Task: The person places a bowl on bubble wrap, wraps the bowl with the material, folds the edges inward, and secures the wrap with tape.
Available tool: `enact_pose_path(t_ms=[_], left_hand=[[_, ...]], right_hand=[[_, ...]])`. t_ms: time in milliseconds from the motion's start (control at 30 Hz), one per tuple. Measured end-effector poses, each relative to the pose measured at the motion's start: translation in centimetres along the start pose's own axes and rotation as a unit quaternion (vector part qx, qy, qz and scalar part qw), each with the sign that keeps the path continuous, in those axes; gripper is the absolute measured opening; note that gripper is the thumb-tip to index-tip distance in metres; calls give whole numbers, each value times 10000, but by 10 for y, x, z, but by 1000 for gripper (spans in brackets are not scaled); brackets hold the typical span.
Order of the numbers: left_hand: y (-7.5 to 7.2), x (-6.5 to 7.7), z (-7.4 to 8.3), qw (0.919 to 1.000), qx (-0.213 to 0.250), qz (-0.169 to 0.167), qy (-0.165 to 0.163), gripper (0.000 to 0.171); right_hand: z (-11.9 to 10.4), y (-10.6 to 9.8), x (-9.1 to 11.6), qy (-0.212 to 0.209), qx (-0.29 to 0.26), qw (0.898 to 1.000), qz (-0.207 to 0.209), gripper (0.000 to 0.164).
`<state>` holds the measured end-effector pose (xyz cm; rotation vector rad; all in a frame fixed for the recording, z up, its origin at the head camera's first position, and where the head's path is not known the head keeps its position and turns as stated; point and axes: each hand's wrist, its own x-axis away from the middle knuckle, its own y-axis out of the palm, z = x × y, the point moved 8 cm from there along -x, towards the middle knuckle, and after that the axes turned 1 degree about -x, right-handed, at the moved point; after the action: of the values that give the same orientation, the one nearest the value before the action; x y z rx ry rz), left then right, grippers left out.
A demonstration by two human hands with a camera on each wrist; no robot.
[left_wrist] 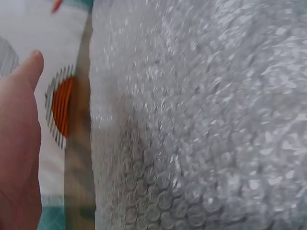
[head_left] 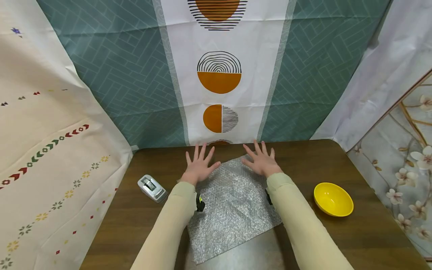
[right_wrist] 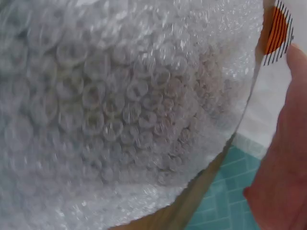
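A sheet of clear bubble wrap (head_left: 233, 202) lies on the dark wooden table, its bubbles showing closely in the left wrist view (left_wrist: 201, 105) and the right wrist view (right_wrist: 120, 105). Over its far left edge my left hand (head_left: 198, 167) is spread, fingers apart and pointing away. My right hand (head_left: 260, 162) is spread likewise over the far right part of the sheet. Neither hand holds anything. Whether the palms touch the sheet I cannot tell. Both forearms, in pale sleeves, reach across the sheet's sides.
Left of the left hand lies a white and grey tape dispenser-like device (head_left: 152, 188). A yellow bowl (head_left: 333, 199) stands on the table (head_left: 303, 161) at the right. Behind the table hangs a patterned green and white cloth (head_left: 135, 75); more cloths hang on both sides.
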<state>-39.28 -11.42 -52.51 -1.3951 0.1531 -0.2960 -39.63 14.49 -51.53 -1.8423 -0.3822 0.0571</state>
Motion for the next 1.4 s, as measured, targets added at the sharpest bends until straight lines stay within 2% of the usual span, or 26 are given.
enact_pose_path(t_ms=[167, 367, 567, 700, 833, 1067, 1233, 1400], left_hand=[[2, 17, 15, 9981, 507, -102, 345, 84], [4, 50, 35, 9931, 825, -357, 755, 86], [11, 87, 45, 9829, 1243, -815, 1083, 90], [14, 105, 48, 9766, 1449, -1086, 1160, 90], [16, 115, 48, 9739, 1583, -1153, 1151, 87], [26, 128, 44, 9696, 1849, -1173, 1090, 89], [31, 132, 47, 9651, 2011, -1268, 1098, 87], [34, 133, 48, 9665, 1971, -1244, 1070, 86]], right_hand=[[-4, 3, 18, -412, -289, 9977, -457, 86], [-2, 7, 42, -788, -773, 9878, -1102, 107], [2, 13, 68, -1112, -1146, 9778, -1360, 122], [7, 16, 79, -1191, -1283, 9744, -1410, 128], [17, 23, 85, -1357, -1567, 9697, -1292, 132], [36, 45, 86, -1392, -1623, 9706, -1110, 126], [29, 41, 96, -1404, -1574, 9702, -1193, 128], [25, 41, 99, -1115, -1220, 9774, -1317, 129]])
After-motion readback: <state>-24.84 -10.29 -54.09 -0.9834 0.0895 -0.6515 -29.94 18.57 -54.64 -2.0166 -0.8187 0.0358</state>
